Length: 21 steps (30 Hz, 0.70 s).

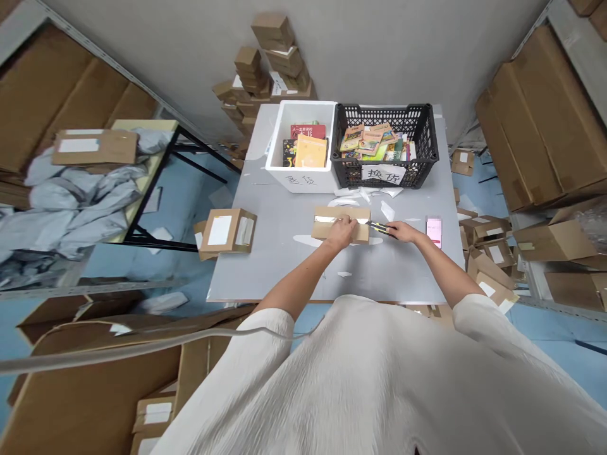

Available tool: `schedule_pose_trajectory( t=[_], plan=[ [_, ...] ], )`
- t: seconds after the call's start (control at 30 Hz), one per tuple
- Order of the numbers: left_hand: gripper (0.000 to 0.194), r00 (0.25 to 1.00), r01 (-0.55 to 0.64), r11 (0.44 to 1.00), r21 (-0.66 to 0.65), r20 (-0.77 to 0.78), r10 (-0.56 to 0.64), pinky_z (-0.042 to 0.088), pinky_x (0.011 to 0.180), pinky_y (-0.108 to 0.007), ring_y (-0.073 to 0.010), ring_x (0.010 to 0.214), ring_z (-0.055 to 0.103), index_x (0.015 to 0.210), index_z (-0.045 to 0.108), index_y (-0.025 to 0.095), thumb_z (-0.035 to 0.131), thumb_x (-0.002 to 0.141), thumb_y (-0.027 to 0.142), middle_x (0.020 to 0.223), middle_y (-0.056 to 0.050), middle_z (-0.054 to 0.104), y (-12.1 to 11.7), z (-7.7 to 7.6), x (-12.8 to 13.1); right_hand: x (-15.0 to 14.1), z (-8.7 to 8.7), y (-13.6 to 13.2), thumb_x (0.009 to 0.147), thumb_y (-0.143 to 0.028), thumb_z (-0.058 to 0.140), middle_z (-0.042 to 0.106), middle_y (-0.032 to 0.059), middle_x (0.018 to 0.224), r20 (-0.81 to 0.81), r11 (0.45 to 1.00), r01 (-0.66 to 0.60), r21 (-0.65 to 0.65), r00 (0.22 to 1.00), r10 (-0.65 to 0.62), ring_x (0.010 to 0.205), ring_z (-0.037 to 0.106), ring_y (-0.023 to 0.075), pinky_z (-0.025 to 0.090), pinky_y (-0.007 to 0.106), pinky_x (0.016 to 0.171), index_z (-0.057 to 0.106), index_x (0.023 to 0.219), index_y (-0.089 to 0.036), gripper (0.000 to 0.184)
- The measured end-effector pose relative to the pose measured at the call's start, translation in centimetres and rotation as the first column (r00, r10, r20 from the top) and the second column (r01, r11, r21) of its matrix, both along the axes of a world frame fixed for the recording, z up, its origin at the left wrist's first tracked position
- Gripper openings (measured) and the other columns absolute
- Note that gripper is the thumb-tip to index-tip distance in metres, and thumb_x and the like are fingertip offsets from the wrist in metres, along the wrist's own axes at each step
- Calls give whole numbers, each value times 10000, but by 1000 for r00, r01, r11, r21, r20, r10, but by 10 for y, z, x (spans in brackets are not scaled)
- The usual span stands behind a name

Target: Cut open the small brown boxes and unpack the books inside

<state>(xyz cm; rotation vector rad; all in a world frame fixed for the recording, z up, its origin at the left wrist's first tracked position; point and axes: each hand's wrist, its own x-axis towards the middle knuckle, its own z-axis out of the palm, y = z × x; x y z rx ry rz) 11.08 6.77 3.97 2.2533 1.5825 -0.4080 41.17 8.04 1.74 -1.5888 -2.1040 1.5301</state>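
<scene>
A small cardboard box [320,229] lies on the grey table, with a shiny strip of tape along its top. My left hand [342,231] presses on the box from above, its fingers curled together against the cardboard. In my right hand [402,231] is a black and yellow box cutter [382,229], its tip pointing left at the box's right end, by the tape. How far the blade reaches into the tape is too small to tell.
Behind the box stand a white bin [303,183] and a black crate [384,165], both holding books. Paper scraps [387,210] lie before them. A phone [434,231] rests at the right; a taped carton [231,231] sits at the table's left edge.
</scene>
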Motion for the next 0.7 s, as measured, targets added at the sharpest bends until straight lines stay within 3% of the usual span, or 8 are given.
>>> schedule_pose_trajectory(
  t=[0.27,0.47,0.6,0.7],
  plan=[
    [665,1000,9,1000,-3,-9,-10,514,1191,-491,-392,1325,678,1529,572,234,846,924,271,1555,-211,557,-1,3,1,-15,8,-16,1012,-526,616,719,6,812,-23,991,100,89,995,-99,805,580,202,468,287,786,747,1001,-223,330],
    [682,1000,5,1000,-6,8,-5,508,1186,-486,-390,1322,688,1531,559,240,860,919,265,1547,-202,561,0,4,2,-12,5,-36,1013,-551,631,714,-3,797,-61,994,110,-4,992,-111,765,587,184,470,272,730,725,986,-223,342],
    [673,999,37,999,0,22,-37,478,1220,-511,-410,1347,685,1526,563,218,840,914,236,1572,-220,551,1,3,2,-2,4,-53,1043,-588,598,712,0,806,-54,968,239,-80,968,-243,693,598,171,456,263,628,670,944,-243,367],
    [760,997,33,999,25,71,-35,523,1173,-497,-394,1298,710,1591,519,238,835,900,268,1637,-207,511,1,3,-2,0,7,-60,1054,-589,612,766,19,909,-65,932,350,-96,932,-357,719,671,176,470,256,602,667,1044,-245,349]
  ],
)
